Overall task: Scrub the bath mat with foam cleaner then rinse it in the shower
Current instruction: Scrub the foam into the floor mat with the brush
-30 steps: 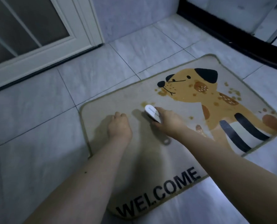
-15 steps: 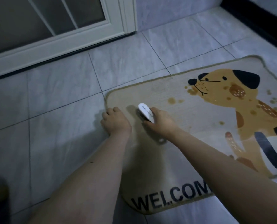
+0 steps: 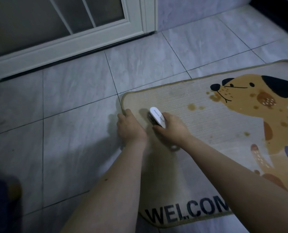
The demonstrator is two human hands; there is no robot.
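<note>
Fingers of right hand [image 3: 171,127] curled round white scrub brush [image 3: 157,118], bristles down on bath mat [image 3: 182,101] near its left edge. Left hand [image 3: 129,127] just beside, fingers bent over mat's left border, gripping edge. Mat flat on grey tiled floor [image 3: 72,101], dog print and WELCOME lettering showing, brown stains beyond brush. Farther: white-framed door [image 3: 69,36] at floor's far side.

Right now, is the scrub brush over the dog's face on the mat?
No. The right hand holds the white brush on the plain beige part of the bath mat near its left edge, apart from the printed dog.
</note>
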